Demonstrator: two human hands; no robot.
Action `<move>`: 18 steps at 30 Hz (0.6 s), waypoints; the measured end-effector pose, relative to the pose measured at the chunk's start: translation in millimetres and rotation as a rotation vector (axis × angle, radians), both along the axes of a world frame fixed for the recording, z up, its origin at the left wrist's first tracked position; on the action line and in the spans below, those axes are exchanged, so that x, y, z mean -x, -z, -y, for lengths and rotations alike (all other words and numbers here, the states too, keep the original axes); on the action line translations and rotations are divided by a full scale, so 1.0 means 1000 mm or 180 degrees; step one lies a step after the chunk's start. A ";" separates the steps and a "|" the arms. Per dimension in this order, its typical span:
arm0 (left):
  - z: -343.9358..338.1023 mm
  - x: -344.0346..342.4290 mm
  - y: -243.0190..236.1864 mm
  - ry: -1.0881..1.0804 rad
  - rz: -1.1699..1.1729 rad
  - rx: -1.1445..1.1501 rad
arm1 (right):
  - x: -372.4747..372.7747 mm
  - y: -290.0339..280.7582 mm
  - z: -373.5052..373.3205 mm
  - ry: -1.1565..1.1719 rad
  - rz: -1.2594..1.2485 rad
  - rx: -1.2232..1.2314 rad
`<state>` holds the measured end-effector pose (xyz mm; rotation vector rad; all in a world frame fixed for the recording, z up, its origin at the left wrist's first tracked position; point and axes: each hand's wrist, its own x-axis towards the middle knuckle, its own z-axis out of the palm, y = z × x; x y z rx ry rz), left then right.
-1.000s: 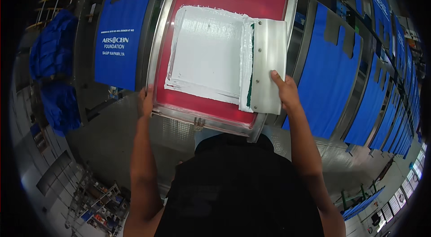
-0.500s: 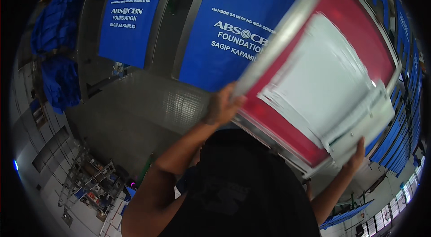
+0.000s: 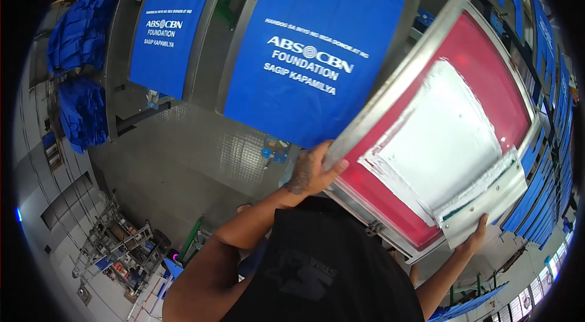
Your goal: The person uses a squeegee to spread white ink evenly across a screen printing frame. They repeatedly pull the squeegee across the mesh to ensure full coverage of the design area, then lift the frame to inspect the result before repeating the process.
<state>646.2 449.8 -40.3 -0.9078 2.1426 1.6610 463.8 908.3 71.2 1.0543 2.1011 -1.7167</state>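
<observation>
A screen-printing frame (image 3: 393, 99) with pale metal edges and red mesh is tilted in front of me. White ink (image 3: 445, 139) covers the mesh's middle. My left hand (image 3: 312, 169) is closed around the frame's left edge, thumb on top. My right hand (image 3: 472, 238) is closed on the lower edge of a metal squeegee (image 3: 487, 200), whose ink-coated blade rests at the near right end of the mesh; its fingers are mostly hidden beneath. Just left of the frame, a blue bag (image 3: 311, 23) with white print lies flat on a board.
Another printed blue bag (image 3: 170, 29) lies on a board to the left. Bunched blue bags (image 3: 82, 29) hang at the far left. More blue bags (image 3: 539, 169) line the right side. A metal cart (image 3: 119, 249) stands at the lower left on the grey floor (image 3: 152, 157).
The frame has shifted a little down and right in view, with both hands still on it and the squeegee. More of the printed blue bag shows beside it.
</observation>
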 end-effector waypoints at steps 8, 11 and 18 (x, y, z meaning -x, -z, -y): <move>-0.080 0.003 0.013 -0.0869 -0.0350 0.0303 | 0.058 0.052 -0.044 -0.0674 0.0160 0.0106; -0.111 0.010 0.003 -0.0990 0.0034 0.0474 | 0.082 0.059 -0.060 -0.0684 0.0131 0.0387; -0.149 0.024 -0.007 -0.1084 -0.0061 0.0665 | 0.124 0.056 -0.085 -0.0954 0.0297 0.0679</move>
